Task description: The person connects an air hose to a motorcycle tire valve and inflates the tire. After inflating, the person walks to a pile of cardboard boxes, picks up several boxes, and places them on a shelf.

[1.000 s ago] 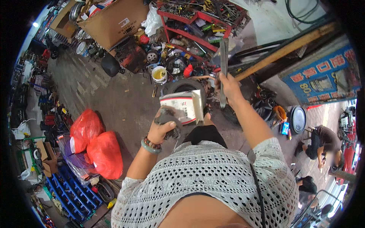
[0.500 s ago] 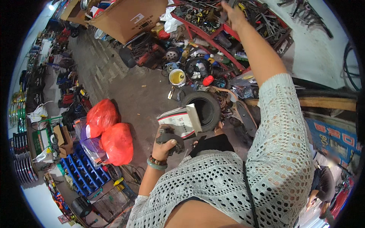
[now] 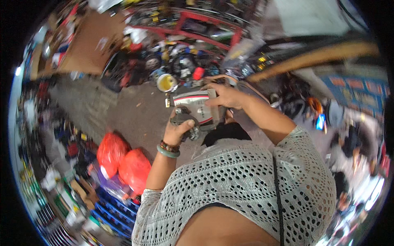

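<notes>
My left hand point(image 3: 179, 128) is closed round a dark metal part point(image 3: 185, 119) with a curved edge; its exact kind I cannot make out. Just beyond that part is a white cardboard box point(image 3: 193, 104) with a red and black stripe. At the box's right end, my right hand point(image 3: 227, 96) has its fingers bent over the edge, gripping it. What supports the box on the left side is hidden behind the metal part and my left hand.
Ahead stand a white bucket point(image 3: 166, 83) with yellow inside and a red rack point(image 3: 197, 29) of tools. Red plastic bags point(image 3: 134, 170) and blue crates point(image 3: 113, 217) lie at left. A large brown carton point(image 3: 88, 43) is far left; another person point(image 3: 355, 141) is at right, blurred.
My right hand has come back from the tools on the red rack to the box's right end. My left hand still holds the metal part. The view has turned right.
</notes>
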`<action>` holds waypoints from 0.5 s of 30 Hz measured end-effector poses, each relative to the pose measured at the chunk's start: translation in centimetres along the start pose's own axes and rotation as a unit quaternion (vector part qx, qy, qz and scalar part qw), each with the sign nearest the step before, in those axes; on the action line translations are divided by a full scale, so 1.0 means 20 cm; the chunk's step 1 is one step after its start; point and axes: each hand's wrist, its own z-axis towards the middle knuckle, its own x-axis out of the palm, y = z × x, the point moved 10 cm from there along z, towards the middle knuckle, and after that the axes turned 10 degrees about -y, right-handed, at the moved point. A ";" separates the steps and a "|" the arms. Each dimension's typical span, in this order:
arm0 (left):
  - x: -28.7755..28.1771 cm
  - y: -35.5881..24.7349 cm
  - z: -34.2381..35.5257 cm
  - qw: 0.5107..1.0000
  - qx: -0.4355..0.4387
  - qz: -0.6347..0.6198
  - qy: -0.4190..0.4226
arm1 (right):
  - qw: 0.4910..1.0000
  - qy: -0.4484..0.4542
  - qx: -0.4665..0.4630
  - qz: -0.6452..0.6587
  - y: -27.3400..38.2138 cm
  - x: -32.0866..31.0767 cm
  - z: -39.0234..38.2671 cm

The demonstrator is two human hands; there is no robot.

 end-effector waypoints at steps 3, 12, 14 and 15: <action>0.18 0.12 0.03 0.992 -0.050 0.042 0.111 | 0.981 -0.182 0.001 0.065 -0.32 -0.10 -0.24; 0.38 0.58 -0.04 0.962 -0.041 0.145 0.229 | 0.756 -0.574 0.155 0.273 -1.13 0.21 -1.31; 0.38 0.73 -0.08 0.959 -0.093 0.138 0.227 | 0.725 -0.596 0.169 0.301 -1.25 0.34 -1.55; 0.36 0.80 -0.07 0.959 -0.078 0.163 0.218 | 0.701 -0.615 0.184 0.311 -1.22 0.42 -1.65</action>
